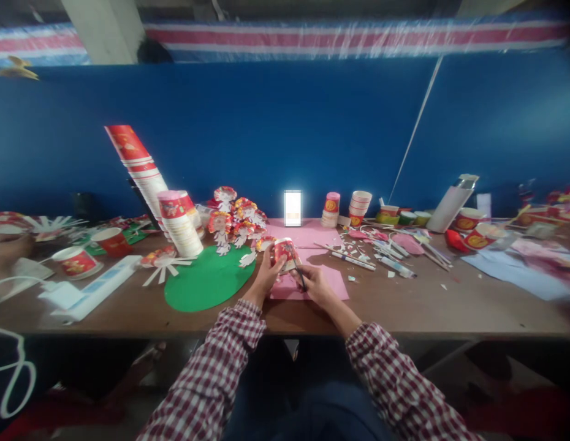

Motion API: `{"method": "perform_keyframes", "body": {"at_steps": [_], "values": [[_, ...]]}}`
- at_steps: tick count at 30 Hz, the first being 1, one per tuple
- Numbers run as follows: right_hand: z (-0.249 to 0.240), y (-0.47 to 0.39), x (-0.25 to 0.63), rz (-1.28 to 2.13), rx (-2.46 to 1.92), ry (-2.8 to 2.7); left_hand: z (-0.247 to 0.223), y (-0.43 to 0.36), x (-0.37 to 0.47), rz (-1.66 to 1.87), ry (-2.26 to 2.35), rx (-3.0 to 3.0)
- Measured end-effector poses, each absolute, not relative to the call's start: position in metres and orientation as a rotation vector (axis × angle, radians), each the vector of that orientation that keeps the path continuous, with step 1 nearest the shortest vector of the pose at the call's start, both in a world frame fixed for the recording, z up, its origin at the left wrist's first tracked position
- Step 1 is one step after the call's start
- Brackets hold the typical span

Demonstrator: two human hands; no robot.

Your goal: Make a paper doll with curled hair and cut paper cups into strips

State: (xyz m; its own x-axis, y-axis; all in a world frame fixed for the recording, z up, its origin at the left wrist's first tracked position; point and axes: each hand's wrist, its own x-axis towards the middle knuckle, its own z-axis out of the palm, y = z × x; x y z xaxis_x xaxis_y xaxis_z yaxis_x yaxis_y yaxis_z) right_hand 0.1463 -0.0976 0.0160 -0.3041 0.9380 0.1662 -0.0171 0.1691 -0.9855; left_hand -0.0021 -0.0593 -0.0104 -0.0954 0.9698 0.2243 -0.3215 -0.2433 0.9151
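Observation:
Near the middle of the table, my left hand (267, 274) is closed on a red paper cup (284, 250), which is tipped on its side above pink paper (333, 283). My right hand (318, 285) is closed around dark scissors (300, 272), whose blades lie against the cup. Left of my hands lies a green paper oval (209, 285). Behind it stands a bunch of red and white paper flowers (239, 220). The scissors' handles are partly hidden by my fingers.
Tall cup stacks (179, 226) lean at the left, near a white power strip (101, 288) and loose cups. A lit phone (293, 208) stands at the back. Pens (353, 257), paper scraps and more cups are spread on the right. Another person's hand (11, 251) shows at far left.

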Motion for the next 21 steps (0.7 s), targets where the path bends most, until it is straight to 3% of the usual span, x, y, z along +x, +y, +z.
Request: {"method": "perform_keyframes", "body": {"at_steps": [21], "values": [[0.0136,-0.1011,0.1472,1.434,-0.92,-1.451,-0.0107,-0.0577,-0.0018,1.592,0.833,0.971]]}}
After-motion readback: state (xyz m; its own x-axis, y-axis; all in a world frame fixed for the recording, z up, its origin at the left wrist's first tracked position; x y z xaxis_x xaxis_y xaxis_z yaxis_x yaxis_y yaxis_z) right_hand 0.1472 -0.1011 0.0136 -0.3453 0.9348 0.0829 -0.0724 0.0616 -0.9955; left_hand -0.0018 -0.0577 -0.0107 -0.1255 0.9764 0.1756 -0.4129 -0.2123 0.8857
